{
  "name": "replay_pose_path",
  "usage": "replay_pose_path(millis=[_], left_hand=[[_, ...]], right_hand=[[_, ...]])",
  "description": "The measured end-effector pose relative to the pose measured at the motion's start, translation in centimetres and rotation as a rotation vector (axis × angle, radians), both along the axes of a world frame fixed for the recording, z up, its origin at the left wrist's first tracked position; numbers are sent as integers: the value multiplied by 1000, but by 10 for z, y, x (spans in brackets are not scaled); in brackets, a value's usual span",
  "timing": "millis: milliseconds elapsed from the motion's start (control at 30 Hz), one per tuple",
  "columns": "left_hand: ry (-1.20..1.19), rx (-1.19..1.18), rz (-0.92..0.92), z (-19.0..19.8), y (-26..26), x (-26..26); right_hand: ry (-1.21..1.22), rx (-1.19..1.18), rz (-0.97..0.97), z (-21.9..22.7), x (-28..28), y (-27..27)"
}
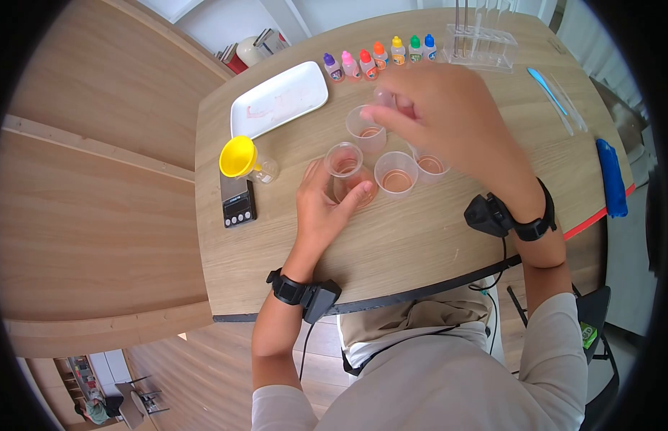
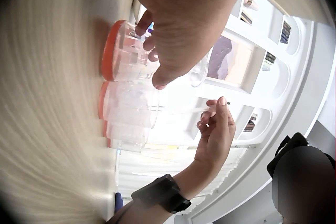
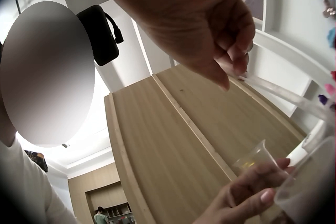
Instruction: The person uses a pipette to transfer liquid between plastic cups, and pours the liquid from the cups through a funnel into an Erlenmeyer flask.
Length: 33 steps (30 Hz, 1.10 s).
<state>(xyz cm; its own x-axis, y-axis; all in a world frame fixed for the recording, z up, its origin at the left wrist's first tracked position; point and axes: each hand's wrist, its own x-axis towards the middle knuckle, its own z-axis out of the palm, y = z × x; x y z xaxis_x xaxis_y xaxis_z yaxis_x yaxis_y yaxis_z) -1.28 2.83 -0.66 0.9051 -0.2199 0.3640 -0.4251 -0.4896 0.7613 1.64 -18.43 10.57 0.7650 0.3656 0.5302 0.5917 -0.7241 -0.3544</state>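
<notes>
My left hand [image 1: 319, 205] grips a clear flask [image 1: 354, 189] with pinkish liquid, thumb on its near side. In the left wrist view the flask [image 2: 128, 56] shows an orange-red layer at its base. Beside the flask stand several clear plastic cups [image 1: 396, 179] with a little reddish liquid. My right hand [image 1: 449, 118], raised over the cups, pinches a thin clear stick-like piece [image 3: 289, 97], seen in the right wrist view; its exact kind I cannot tell. In the left wrist view the right hand [image 2: 212, 140] holds it roughly level.
A white tray [image 1: 280, 100] lies at the back left, near a yellow funnel [image 1: 238, 156] on a small vessel and a black scale [image 1: 239, 207]. Coloured dropper bottles [image 1: 368, 66] line the back, beside a test tube rack [image 1: 481, 50]. Blue-tipped tool [image 1: 546, 90] and blue roll [image 1: 611, 178] lie right.
</notes>
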Motion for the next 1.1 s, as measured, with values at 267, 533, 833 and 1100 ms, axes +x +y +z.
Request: replay_pose_path(millis=[267,533,833,1100], left_hand=[[-40,-65,15,-1,-2,1],[-55,-48,-6,-2,-1,3],[-60,-37,-13,-3,0,3],[-43,-41,-13,-1,-1,2]], right_hand=[[-94,-125,170,-27,2,10],[11,-148,116,-17,-2,11],[-29,-158,128,-17,-1,11],[-72,-114,140,-20,0,14]])
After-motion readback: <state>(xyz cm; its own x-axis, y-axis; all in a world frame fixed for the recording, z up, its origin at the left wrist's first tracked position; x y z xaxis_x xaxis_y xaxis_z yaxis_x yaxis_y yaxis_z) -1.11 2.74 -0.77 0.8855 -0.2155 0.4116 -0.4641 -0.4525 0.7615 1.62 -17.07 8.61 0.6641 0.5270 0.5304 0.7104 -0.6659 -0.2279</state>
